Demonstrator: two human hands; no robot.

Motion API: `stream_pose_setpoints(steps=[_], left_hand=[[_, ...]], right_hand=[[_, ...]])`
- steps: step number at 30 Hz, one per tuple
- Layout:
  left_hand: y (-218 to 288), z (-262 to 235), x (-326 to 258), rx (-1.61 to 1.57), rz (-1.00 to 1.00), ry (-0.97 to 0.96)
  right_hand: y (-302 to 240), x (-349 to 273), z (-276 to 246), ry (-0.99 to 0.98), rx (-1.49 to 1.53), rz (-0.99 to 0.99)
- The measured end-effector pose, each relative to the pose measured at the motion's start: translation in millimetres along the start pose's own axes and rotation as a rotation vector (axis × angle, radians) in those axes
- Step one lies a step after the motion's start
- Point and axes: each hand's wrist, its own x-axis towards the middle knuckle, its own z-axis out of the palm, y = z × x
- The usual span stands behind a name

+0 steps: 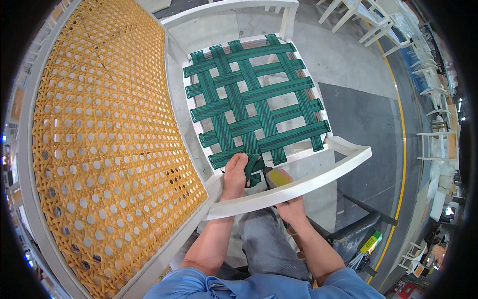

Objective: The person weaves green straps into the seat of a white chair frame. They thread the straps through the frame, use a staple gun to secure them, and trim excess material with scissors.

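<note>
Green webbing straps [264,94] are woven in a lattice across the seat of a white chair frame [294,185]. My left hand [234,175] is closed on the loose end of one webbing strap [251,146], at the near seat rail. Part of that end hangs folded below my fingers. Just to the right, my right hand [290,205] grips a tool with a yellow face, apparently a staple gun [277,178], its dark nose close to the strap and rail. The near armrest hides part of the right hand and tool. Whether the nose touches the strap, I cannot tell.
The chair's woven cane back [104,134] rises on the left, and the far armrest [224,7] bounds the seat. At lower right stands a black stool [356,231] with a green box [371,242] on it. More white chair frames [368,20] stand farther right.
</note>
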Motion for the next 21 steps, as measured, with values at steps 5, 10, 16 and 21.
stream_pose_setpoints(steps=[5, 10, 16, 21], left_hand=[[3, -1, -1, 0.016, -0.023, -0.022], [7, 5, -2, -0.009, -0.025, -0.004], [3, 2, -1, -0.034, -0.020, 0.014], [3, 1, -2, -0.034, -0.035, 0.034]], right_hand=[[8, 1, 7, 0.005, -0.089, -0.054], [6, 2, 9, 0.002, -0.058, 0.009], [0, 5, 15, -0.029, -0.060, -0.023], [-2, 2, 17, -0.060, -0.220, -0.119]])
